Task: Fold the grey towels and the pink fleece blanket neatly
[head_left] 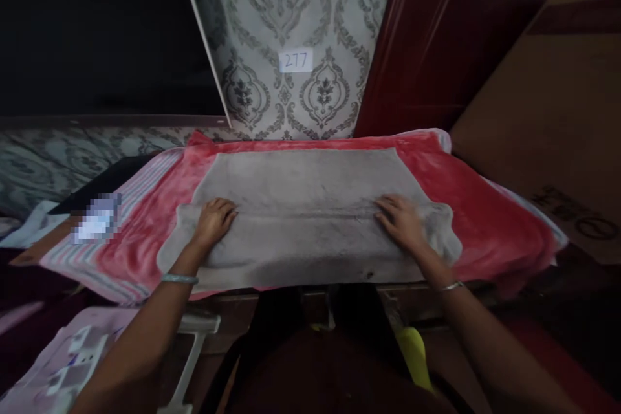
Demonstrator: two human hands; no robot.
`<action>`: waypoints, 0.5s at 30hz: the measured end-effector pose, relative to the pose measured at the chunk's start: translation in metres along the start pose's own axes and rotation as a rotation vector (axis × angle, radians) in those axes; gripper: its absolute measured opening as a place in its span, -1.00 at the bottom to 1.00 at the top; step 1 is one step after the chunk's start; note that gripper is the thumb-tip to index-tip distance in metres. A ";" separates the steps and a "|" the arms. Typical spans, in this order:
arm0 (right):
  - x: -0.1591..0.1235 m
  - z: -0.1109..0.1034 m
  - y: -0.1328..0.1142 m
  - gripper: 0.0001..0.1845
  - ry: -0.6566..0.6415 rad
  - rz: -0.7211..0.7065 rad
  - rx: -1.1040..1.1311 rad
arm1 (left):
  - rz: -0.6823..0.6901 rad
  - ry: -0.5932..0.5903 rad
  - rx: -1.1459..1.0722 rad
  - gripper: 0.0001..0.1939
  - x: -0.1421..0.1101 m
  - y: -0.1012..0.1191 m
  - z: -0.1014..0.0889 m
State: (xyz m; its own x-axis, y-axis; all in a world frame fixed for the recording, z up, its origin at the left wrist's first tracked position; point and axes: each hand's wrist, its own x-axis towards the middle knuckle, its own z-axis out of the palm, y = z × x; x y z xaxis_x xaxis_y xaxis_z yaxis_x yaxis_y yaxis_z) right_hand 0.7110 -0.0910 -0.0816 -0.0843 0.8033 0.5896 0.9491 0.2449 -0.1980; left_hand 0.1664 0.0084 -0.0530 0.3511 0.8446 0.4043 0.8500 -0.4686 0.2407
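Note:
A grey towel (310, 200) lies spread flat over a red fleece blanket (485, 207) on a table. My left hand (213, 220) rests on the towel's left part with its fingers curled down against the cloth. On the towel's right part lies my right hand (402, 220), palm down and fingers pressed on the fabric beside a bunched corner. A crease runs across the towel between the two hands. Each wrist wears a bangle.
Patterned wallpaper with a white label reading 277 (295, 60) rises behind the table. A dark red door (427, 45) and a brown cardboard box (548, 116) stand at the right. A blurred-out item (97, 220) sits on the left. A yellow-green object (414, 352) lies below.

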 end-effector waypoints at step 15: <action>0.005 0.022 -0.017 -0.69 -0.072 0.029 0.100 | -0.041 0.049 0.127 -0.65 -0.003 0.006 0.002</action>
State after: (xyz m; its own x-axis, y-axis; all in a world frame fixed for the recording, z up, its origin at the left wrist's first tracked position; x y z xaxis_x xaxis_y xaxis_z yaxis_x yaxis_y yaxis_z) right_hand 0.6873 -0.0787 -0.0926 -0.0818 0.8470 0.5252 0.9168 0.2707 -0.2937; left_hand 0.1712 0.0037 -0.0547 0.2981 0.8471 0.4399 0.9071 -0.3949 0.1459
